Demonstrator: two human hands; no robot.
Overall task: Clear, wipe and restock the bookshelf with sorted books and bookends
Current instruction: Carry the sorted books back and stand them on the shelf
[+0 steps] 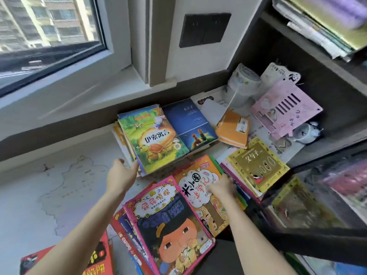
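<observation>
Sorting looks like the step in hand, with the piles spread on the floor (59, 195) along the wall under the window and the bookshelf (309, 52) standing at the right.

The left hand (121, 175) is released. Its fingers reach out straight and touch the near left corner of the green-covered stack (156, 139), which is fanned and overhangs on that side. The right hand (222, 187) lies on the orange-covered stack (198, 187) with its fingers bent toward the right edge. I cannot tell whether it grips the top book or only rests there, as the fingertips are hidden.

To do this well, I would:
- Square the green stack by pushing on its side with a flat palm, not one fingertip, because the thin glossy covers will likely slide over each other.
- Steady the orange stack while doing so. The pink-bordered book (170, 219) leans across its near left part and may slip toward the red book (101, 259).
- Keep the blue book (190, 126), which touches the green stack's right side, from being dragged askew.

The pink bookend (286, 108) lies flat toward the bookshelf, well apart from both hands.
</observation>
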